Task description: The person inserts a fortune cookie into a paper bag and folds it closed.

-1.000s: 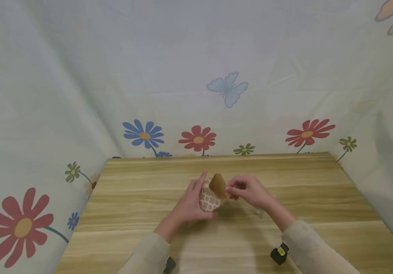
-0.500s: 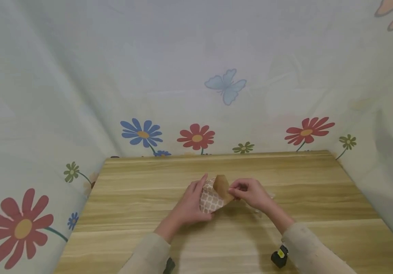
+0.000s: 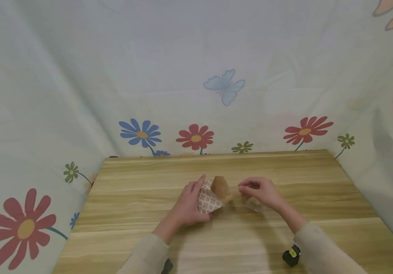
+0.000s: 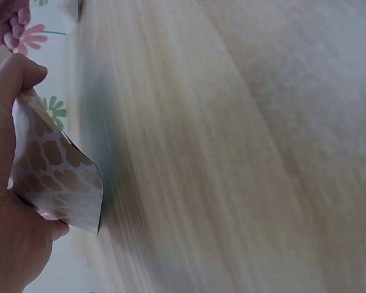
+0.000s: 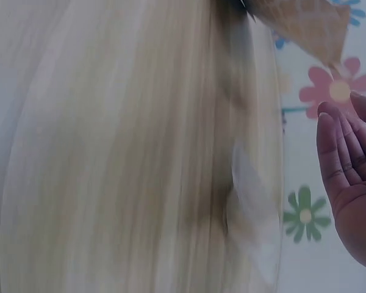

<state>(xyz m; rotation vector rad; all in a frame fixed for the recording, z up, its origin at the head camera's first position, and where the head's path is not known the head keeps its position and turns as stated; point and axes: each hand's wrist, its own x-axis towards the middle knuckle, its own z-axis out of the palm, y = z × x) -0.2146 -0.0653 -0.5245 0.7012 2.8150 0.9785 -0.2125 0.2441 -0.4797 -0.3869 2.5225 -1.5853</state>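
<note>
My left hand [image 3: 189,203] grips a small paper bag [image 3: 208,201] with a white lattice pattern on light brown, its plain brown inside turned up to the right. In the left wrist view the thumb and fingers curl around the bag [image 4: 58,168], whose pointed edge stands out past them. My right hand [image 3: 259,192] hovers a short way right of the bag's mouth, apart from it. The right wrist view has its fingers [image 5: 335,149] loosely bent, thumb tip near the index fingertip, with a gap and nothing visible between.
A clear plastic wrapper [image 3: 253,205] lies on the wooden table [image 3: 141,182] below the right hand, partly hidden by it. A black device [image 3: 291,255] sits by the right sleeve. A flowered cloth [image 3: 268,114] hangs behind the table and along its sides.
My right hand has left the edge of the paper bag and moved to the right. The left hand stays in place holding the bag, whose mouth now stands wider.
</note>
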